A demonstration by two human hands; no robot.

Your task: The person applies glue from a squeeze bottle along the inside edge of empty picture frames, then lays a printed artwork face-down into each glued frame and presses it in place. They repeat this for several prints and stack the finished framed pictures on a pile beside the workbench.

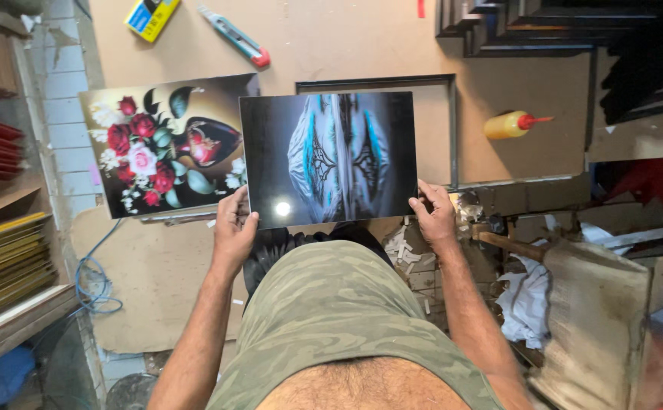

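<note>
I hold a glossy dark print (328, 158) with a blue and white symmetrical pattern flat in front of me, over the workbench. My left hand (233, 228) grips its lower left corner. My right hand (432, 213) grips its lower right corner. Behind the print lies a thin dark picture frame (451, 114) on the brown bench top. A second print (166, 144), showing red and pink roses, lies to the left, partly under the one I hold.
A yellow glue bottle with a red nozzle (511, 124) lies on the bench (347, 38) at right. A utility knife (234, 36) and a yellow-blue box (151, 17) lie at the far edge. Black frame mouldings (529, 26) are stacked top right. Shelves with boards (1, 258) stand left; scraps cover the floor.
</note>
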